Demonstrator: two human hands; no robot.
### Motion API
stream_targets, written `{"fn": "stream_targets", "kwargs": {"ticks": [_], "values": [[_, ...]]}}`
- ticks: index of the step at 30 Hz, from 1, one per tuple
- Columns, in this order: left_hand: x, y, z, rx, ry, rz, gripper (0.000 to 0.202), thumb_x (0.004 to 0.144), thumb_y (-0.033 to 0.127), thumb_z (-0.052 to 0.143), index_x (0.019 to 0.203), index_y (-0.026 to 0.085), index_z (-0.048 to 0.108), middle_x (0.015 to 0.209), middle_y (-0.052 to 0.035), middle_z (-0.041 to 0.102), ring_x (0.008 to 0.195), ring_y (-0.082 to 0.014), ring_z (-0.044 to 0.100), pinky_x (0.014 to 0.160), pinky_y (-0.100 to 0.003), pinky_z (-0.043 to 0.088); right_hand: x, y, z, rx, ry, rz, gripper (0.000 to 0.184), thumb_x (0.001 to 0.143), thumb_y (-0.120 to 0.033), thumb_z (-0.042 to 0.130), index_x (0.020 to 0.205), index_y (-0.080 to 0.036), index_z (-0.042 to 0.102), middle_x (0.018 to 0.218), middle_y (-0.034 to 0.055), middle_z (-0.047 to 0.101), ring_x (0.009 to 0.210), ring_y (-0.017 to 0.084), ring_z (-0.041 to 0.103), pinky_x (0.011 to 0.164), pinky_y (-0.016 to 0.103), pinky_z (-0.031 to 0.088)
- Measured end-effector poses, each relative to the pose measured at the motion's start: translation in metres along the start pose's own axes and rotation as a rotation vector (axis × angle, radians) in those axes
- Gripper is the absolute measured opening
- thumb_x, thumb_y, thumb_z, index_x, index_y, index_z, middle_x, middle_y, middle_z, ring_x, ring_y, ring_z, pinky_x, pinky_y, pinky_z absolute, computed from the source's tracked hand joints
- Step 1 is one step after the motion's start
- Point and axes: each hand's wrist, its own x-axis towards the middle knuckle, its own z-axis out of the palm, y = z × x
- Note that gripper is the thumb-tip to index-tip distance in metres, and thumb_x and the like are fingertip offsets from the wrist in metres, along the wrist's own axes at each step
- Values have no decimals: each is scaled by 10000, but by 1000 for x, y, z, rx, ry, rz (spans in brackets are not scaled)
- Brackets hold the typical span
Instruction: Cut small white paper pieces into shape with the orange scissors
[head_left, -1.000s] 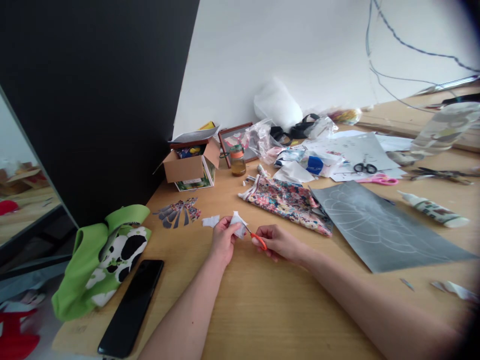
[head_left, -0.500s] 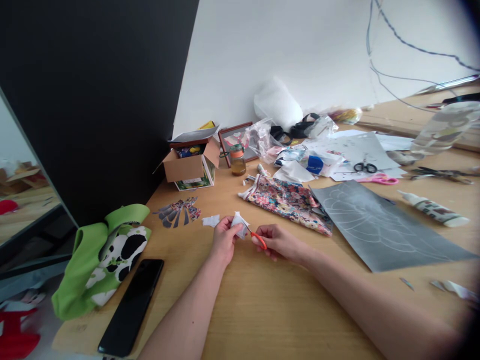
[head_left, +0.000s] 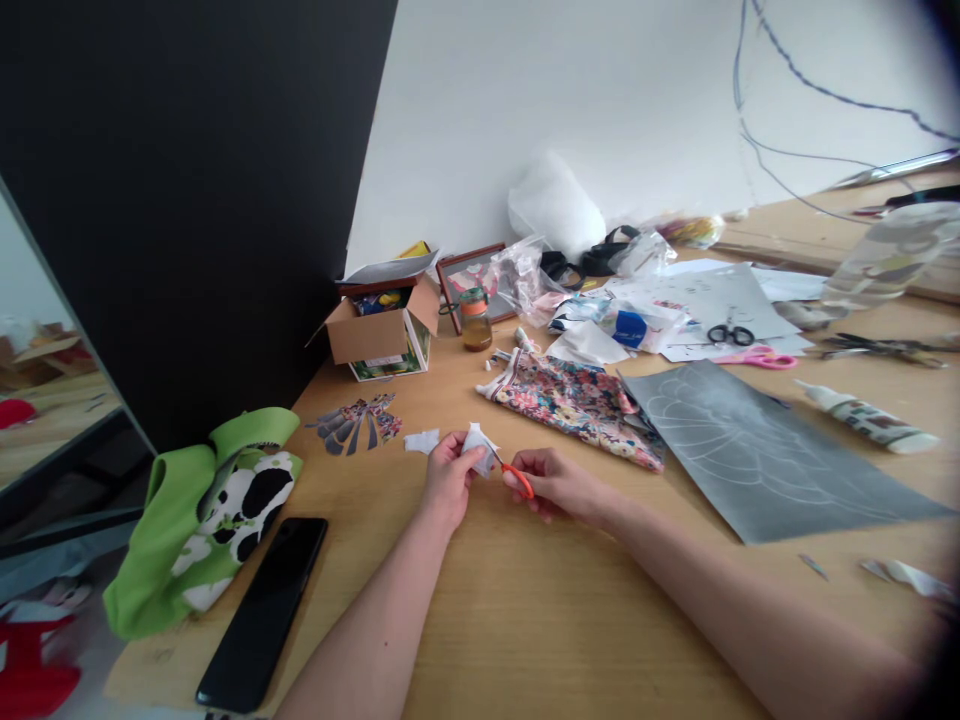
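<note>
The left hand (head_left: 448,474) pinches a small pale piece (head_left: 477,456) between thumb and fingers, raised over the middle of the table (head_left: 517,620); whether it is paper or cloth I cannot tell. The right hand (head_left: 553,482) is closed around the handles of the orange scissors (head_left: 519,482), whose blades reach leftward to the right side of that piece. How far the blades are parted is too small to make out.

The step looks like snipping along the edge. To do it well, grip the pale piece close to the cut so it does not flop, with the left fingertips behind the line of the blades. Turn the piece into the scissors rather than twisting the right wrist, and take short bites on any curve, since so small a scrap would probably fold between loose blades.

Just left of the left hand lies another pale scrap (head_left: 421,441), and farther left the patterned cut pieces (head_left: 356,425) are laid out in a fan. Beyond the right hand is the floral cloth (head_left: 574,400), with the grey sheet (head_left: 757,455) to its right; both are clear of the blades
</note>
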Motion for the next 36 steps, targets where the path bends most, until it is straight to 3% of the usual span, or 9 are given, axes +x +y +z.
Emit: {"fn": "stream_targets", "kwargs": {"ticks": [36], "values": [[-1,0,1,-23,-1,-14,309,498,182,812,734,137,618,643,4,658,554,-101,573,565,-228,436,0,0,1,9,17,7,494,691,-625,707,710,-166,525,622,-27,555,403,61,449,377,193,349]]}}
